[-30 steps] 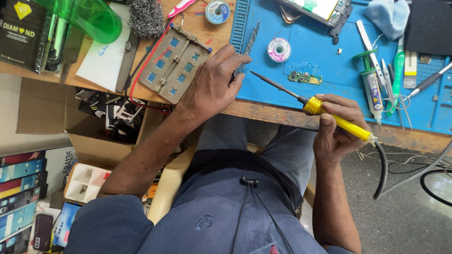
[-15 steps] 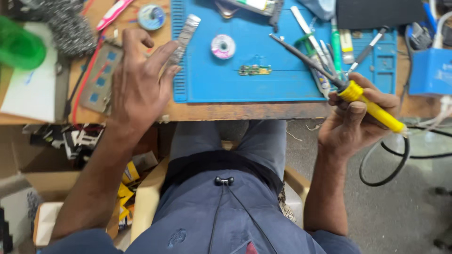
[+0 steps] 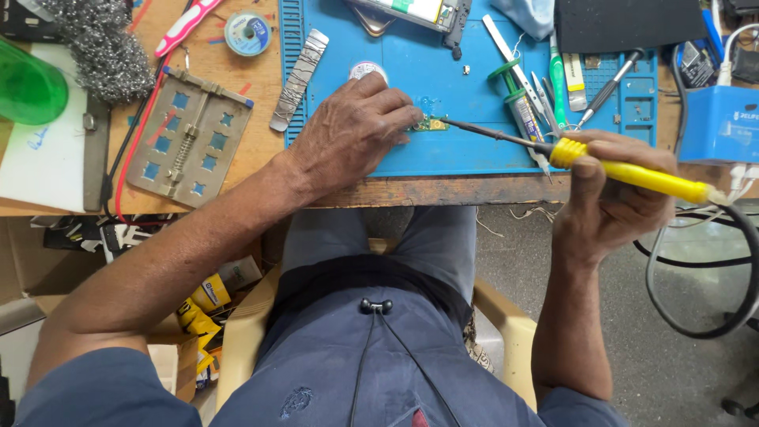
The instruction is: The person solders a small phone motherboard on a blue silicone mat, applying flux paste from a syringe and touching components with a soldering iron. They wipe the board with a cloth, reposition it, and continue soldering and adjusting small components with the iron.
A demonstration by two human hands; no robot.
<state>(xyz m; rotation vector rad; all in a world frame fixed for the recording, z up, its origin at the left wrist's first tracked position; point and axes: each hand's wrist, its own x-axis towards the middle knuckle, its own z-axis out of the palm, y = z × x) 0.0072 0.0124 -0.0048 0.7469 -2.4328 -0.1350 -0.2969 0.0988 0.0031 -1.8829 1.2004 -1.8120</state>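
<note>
Small circuit board [image 3: 432, 124] under left hand [image 3: 348, 134], soldering iron [image 3: 601, 162] tip touching

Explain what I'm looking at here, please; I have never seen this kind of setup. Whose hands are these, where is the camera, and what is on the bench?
There is no machine: a seated person works with two bare hands, filmed by one camera worn on the head and looking straight down, so you see their arms and lap below the bench.

The left hand rests on the blue rubber work mat, its fingertips pressing down a small green circuit board. The right hand grips a yellow-handled soldering iron, whose dark tip reaches the board.

On the wooden bench around the mat lie a grey metal board holder with square holes, a wad of steel wool, a green plastic cup and a small spool of wire. Tweezers and other slim tools lie on the mat's right side.
</note>
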